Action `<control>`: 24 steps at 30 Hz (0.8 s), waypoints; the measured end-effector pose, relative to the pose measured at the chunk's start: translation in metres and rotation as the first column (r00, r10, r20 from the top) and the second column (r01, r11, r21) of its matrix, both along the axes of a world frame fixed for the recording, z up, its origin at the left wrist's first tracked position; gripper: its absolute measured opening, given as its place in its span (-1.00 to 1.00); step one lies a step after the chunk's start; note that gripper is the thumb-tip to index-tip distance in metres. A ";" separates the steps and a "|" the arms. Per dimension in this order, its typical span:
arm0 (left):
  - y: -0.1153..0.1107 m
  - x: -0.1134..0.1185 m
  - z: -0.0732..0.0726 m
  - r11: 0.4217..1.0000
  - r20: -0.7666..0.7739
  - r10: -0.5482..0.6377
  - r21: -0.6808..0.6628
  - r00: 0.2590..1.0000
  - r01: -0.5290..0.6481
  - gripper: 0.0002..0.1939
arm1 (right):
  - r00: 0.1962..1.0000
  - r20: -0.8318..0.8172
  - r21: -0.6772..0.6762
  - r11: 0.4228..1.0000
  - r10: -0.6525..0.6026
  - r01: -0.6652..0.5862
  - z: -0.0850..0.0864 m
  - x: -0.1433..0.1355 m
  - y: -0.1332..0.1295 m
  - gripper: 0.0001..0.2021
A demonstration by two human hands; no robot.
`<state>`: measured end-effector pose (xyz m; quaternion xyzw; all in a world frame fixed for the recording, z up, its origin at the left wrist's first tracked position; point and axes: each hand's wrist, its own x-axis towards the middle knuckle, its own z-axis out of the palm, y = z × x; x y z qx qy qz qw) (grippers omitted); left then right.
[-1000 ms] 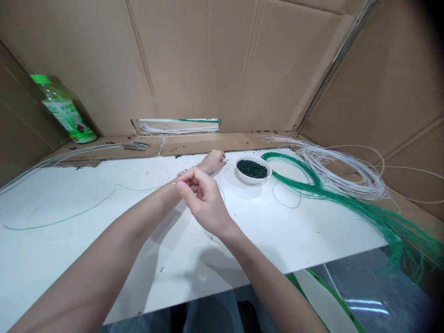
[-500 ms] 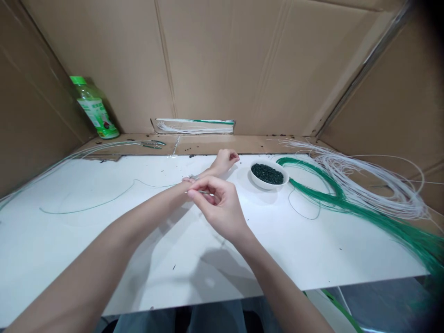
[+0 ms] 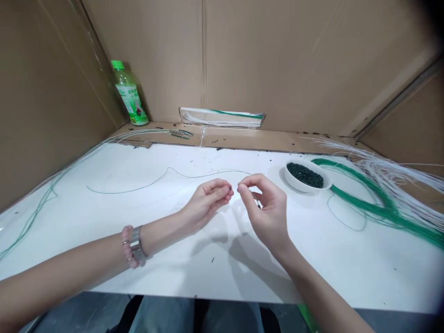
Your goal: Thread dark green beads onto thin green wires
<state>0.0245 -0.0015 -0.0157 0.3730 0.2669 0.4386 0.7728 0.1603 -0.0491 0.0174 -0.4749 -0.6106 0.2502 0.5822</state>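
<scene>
My left hand (image 3: 208, 203) is closed in a pinch, with a tiny dark bead (image 3: 231, 188) showing at its fingertips. Just to its right, my right hand (image 3: 266, 210) pinches a thin green wire (image 3: 197, 176). The wire trails behind both hands and leftward over the white tabletop. A bit of it shows in the right palm, with something small and dark there. The two sets of fingertips face each other, a small gap apart. Beyond my right hand stands a white bowl (image 3: 294, 183) of small dark green beads (image 3: 305, 175).
To the right lie a bundle of green wires (image 3: 364, 210) and a coil of white strands (image 3: 388, 169). A green-capped bottle (image 3: 132, 99) stands in the back left corner. Several wires with dark beaded ends (image 3: 180, 134) rest at the left. Cardboard walls (image 3: 263, 55) enclose the table.
My left hand has come back from beside the bowl toward me and now faces my right hand with a tiny dark bead. The view has shifted, and my right hand still pinches the wire.
</scene>
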 end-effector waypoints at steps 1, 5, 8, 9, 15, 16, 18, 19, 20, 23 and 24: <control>-0.002 -0.001 -0.002 0.999 0.032 -0.009 -0.037 0.999 0.010 -0.81 | 0.999 0.040 0.005 1.000 -0.003 0.003 -0.002 -0.001 -0.001 -0.93; -0.004 -0.008 -0.004 0.994 0.107 -0.044 -0.094 0.993 0.054 -0.82 | 0.992 0.129 -0.005 1.000 0.009 -0.008 -0.006 -0.003 -0.003 -0.92; -0.006 -0.011 -0.003 0.991 0.124 -0.092 -0.086 0.988 0.103 -0.85 | 0.986 0.158 -0.007 0.998 0.055 -0.055 -0.008 -0.004 -0.003 -0.92; -0.007 -0.012 -0.003 0.990 0.127 -0.102 -0.089 0.987 0.114 -0.85 | 0.984 0.163 -0.004 0.998 0.069 -0.069 -0.008 -0.005 -0.004 -0.92; -0.010 -0.013 0.000 0.984 0.145 -0.129 -0.102 0.981 0.144 -0.87 | 0.980 0.187 0.019 0.998 0.062 -0.066 -0.011 -0.007 -0.005 -0.89; -0.011 -0.014 0.001 0.984 0.145 -0.131 -0.101 0.981 0.147 -0.87 | 0.981 0.189 0.032 0.998 0.054 -0.061 -0.011 -0.006 -0.005 -0.89; -0.011 -0.014 0.002 0.984 0.140 -0.130 -0.105 0.982 0.145 -0.89 | 0.982 0.186 0.062 0.997 0.034 -0.046 -0.012 -0.006 -0.005 -0.88; -0.011 -0.014 0.002 0.984 0.137 -0.127 -0.107 0.982 0.142 -0.90 | 0.982 0.187 0.073 0.997 0.025 -0.039 -0.012 -0.006 -0.005 -0.87; -0.010 -0.014 0.002 0.984 0.135 -0.126 -0.108 0.983 0.141 -0.91 | 0.982 0.189 0.079 0.996 0.019 -0.035 -0.012 -0.006 -0.005 -0.87; -0.010 -0.014 0.002 0.984 0.132 -0.133 -0.097 0.982 0.147 -0.92 | 0.978 0.207 0.080 0.996 0.012 -0.030 -0.011 -0.006 -0.004 -0.87; -0.009 -0.014 0.001 0.984 0.133 -0.136 -0.094 0.982 0.149 -0.92 | 0.977 0.213 0.081 0.996 0.012 -0.030 -0.011 -0.006 -0.004 -0.87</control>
